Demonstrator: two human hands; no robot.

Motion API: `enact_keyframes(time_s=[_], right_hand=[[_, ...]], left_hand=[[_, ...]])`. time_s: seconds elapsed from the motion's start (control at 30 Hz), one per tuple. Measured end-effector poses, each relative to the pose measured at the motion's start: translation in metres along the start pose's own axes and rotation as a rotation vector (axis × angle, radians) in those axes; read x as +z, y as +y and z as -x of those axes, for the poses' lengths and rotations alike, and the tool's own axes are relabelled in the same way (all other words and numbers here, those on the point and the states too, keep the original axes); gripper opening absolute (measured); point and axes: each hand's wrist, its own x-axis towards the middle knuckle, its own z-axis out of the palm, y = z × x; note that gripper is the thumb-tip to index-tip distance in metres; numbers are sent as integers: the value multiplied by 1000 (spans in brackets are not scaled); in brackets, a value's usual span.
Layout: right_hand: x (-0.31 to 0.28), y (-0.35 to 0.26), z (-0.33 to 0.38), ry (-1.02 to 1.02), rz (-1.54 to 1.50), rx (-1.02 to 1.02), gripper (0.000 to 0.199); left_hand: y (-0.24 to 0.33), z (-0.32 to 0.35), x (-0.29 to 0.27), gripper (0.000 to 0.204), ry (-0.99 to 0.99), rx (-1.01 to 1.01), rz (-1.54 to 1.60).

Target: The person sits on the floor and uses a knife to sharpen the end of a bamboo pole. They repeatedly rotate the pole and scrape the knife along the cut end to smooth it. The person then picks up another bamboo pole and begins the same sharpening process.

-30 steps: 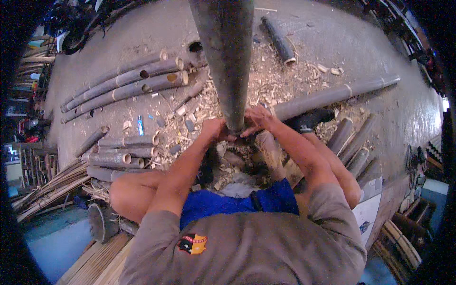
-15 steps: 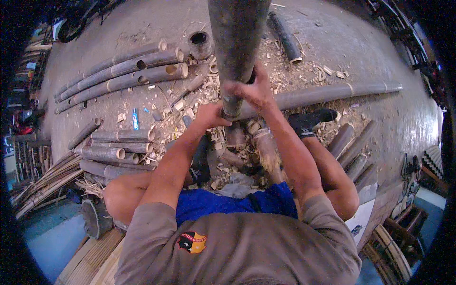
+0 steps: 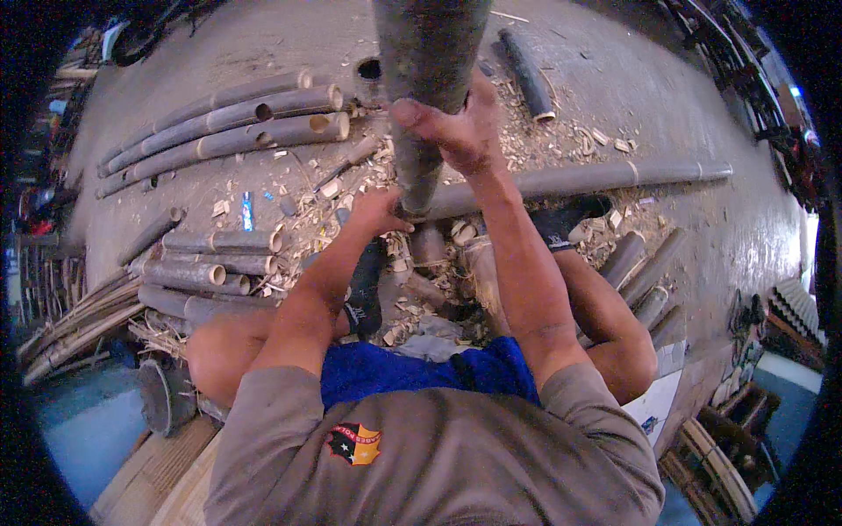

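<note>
A thick, dark bamboo pole [image 3: 430, 53] stands nearly upright in front of me, its upper part running out past the top edge. My right hand [image 3: 469, 131] is wrapped round it partway up, thumb across the near side. Lower down, my left hand [image 3: 379, 212] grips the bottom end from the left, thumb along its rim. Just behind that end lies a long bamboo pole [image 3: 570, 181], stretching away to the right. A short bamboo piece [image 3: 429, 245] sits right below the upright pole; whether the two touch, I cannot tell.
Several bamboo tubes with cut holes [image 3: 228, 131] lie at the far left, and shorter tubes [image 3: 215, 263] are stacked near my left knee. A wooden-handled tool [image 3: 361, 151] rests among wood chips [image 3: 298, 197]. Another dark tube [image 3: 526, 74] lies beyond, at the far right.
My right hand has slid higher up the upright pole. My left hand stays at its bottom end. The whole view has shifted slightly.
</note>
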Motion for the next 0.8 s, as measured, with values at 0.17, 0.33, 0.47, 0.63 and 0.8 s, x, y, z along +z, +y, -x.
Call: enact_keyframes(time_s=[0.17, 0.33, 0.47, 0.63, 0.8], right_hand=[[-10, 20, -1, 48, -103, 7, 57], [-42, 67, -11, 52, -266, 45, 63], [-36, 41, 12, 31, -63, -105, 67], [-26, 13, 1, -42, -178, -139, 76], [-38, 19, 1, 58, -127, -183, 77]], left_hand=[[38, 17, -45, 93, 340, 394, 571], [106, 46, -122, 87, 623, 401, 929], [117, 60, -150, 91, 608, 430, 928], [121, 40, -144, 83, 645, 497, 1087], [151, 51, -149, 97, 791, 430, 1098]])
